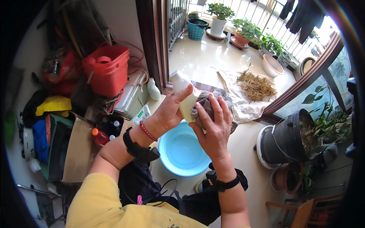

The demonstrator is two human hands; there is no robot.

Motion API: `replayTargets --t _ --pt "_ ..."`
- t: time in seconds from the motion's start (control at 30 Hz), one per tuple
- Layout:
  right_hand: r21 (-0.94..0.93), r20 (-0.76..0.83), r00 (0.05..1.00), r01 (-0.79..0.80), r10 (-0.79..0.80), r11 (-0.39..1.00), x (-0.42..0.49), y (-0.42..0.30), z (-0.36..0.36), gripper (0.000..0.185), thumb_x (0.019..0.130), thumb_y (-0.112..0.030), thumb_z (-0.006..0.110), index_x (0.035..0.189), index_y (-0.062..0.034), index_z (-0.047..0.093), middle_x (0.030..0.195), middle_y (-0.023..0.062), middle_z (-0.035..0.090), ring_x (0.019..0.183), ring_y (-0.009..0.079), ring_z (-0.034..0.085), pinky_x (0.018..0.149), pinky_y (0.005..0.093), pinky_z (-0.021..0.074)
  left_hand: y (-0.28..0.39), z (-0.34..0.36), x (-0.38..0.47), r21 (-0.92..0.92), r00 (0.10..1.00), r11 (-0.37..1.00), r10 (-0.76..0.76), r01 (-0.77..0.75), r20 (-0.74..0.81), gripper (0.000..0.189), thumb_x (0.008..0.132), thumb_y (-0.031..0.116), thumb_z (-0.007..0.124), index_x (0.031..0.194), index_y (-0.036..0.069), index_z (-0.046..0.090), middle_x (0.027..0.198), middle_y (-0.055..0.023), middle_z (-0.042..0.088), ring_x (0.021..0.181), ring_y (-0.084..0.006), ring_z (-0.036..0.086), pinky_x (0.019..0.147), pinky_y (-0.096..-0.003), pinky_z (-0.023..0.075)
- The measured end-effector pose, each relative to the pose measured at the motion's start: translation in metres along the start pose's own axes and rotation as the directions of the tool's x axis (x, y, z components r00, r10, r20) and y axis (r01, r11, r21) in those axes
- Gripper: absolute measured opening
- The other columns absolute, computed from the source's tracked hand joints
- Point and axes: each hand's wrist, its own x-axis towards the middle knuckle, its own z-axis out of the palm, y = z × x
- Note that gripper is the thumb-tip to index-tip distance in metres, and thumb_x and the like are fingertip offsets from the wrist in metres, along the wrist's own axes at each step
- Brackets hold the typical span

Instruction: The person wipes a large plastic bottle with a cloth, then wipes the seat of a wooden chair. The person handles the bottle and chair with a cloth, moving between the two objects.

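My left hand [171, 111] grips a pale, whitish plastic bottle [186, 98], tilted with its narrower end up and to the left. A bunched grey-brown cloth [206, 102] is in my right hand [215, 125], its fingers spread over it and pressing it against the bottle's side. Part of the bottle's lower end is hidden behind the cloth and fingers. Below both hands a light blue plastic basin [185, 151] sits on the floor between my legs. Its inside looks smooth and pale blue; whether it holds water is hard to tell.
To the left stand a red bucket [107, 71], a cardboard box [77, 151] of bottles and a white bottle [154, 89]. Dried plant stalks [256, 85] lie on a pale cloth [242, 111] by the doorway. A potted plant in a black bucket [282, 139] stands at right.
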Motion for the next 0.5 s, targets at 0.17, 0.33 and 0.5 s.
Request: replayTargets --t 0.17,0.33,0.5 --pt "0.017 0.149 0.987 0.066 -0.068 0.998 -0.005 0.007 0.008 0.049 0.076 -0.029 0.081 0.125 -0.0292 0.070 0.145 0.0048 0.052 0.135 0.0298 0.044 0.104 0.0501 0.0371 0.003 -0.021 0.016 -0.077 0.998 0.996 0.049 -0.047 0.025 0.049 0.097 0.043 0.067 0.130 0.008 0.056 0.123 -0.0095 0.065 0.114 -0.0250 0.064 0.103 -0.0429 0.0498" --pt "0.038 0.185 0.974 0.125 -0.130 0.991 -0.012 0.015 0.017 0.044 0.074 -0.020 0.078 0.118 -0.0258 0.073 0.139 0.0039 0.056 0.127 0.0283 0.051 0.097 0.0452 0.0427 -0.002 -0.028 0.017 -0.050 0.991 0.995 0.080 -0.085 -0.110 0.038 0.095 0.033 0.073 0.120 0.006 0.061 0.112 -0.0076 0.067 0.104 -0.0214 0.066 0.092 -0.0384 0.0539" --pt "0.144 -0.031 0.999 0.019 -0.014 0.989 -0.010 0.020 0.021 0.049 0.069 -0.014 0.078 0.117 -0.0172 0.072 0.130 0.0098 0.062 0.118 0.0320 0.059 0.095 0.0462 0.0464 -0.025 -0.019 0.002 -0.035 0.993 0.998 -0.047 0.043 -0.108 0.030 0.094 0.025 0.075 0.114 0.005 0.064 0.105 -0.0047 0.067 0.097 -0.0155 0.066 0.085 -0.0325 0.0557"
